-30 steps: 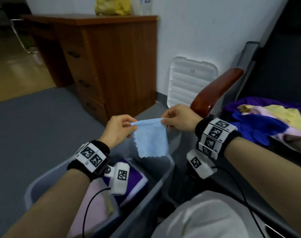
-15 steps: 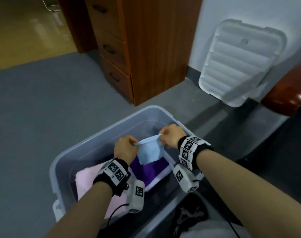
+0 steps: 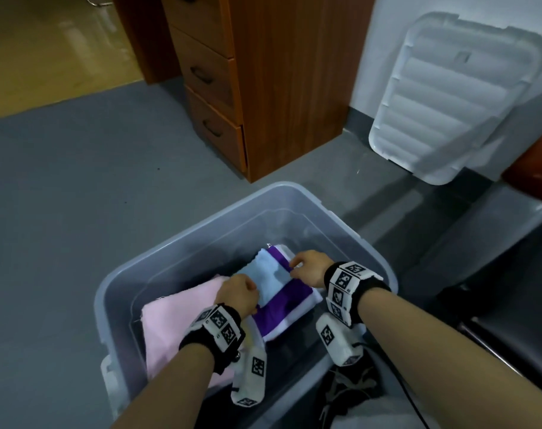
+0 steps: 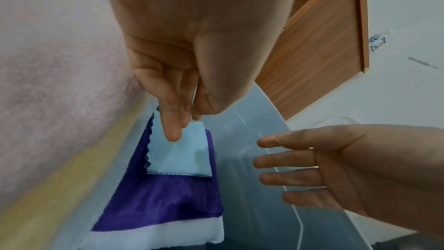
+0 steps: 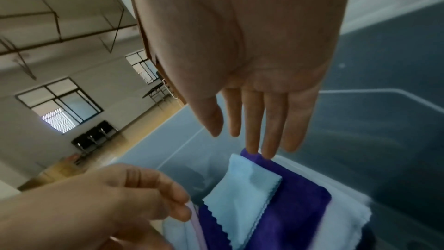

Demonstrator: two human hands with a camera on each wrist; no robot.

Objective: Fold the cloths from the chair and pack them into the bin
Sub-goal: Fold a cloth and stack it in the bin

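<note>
Half a second ago the light blue cloth (image 3: 271,278) hung pinched between both hands above the bin (image 3: 183,261); now it lies folded flat inside, on top of the purple cloth (image 3: 283,308), which rests on a white cloth (image 4: 168,235). Beside that stack lies a folded pink cloth (image 3: 177,323). Left hand (image 3: 237,297) is at the blue cloth's near corner: in its wrist view the fingers (image 4: 171,121) reach down and touch that corner, thumb close against them, though whether they pinch it I cannot tell. Right hand (image 3: 308,270) has let go; both wrist views show its fingers (image 5: 271,130) straight and slightly spread, tips just by the purple cloth's far edge. Both wristbands (image 3: 348,283) bear black-and-white square code tags, with no readable words. Behind the bin stand a wooden drawer unit (image 3: 257,78) and a white lid (image 3: 458,94) leaning on the wall.
</note>
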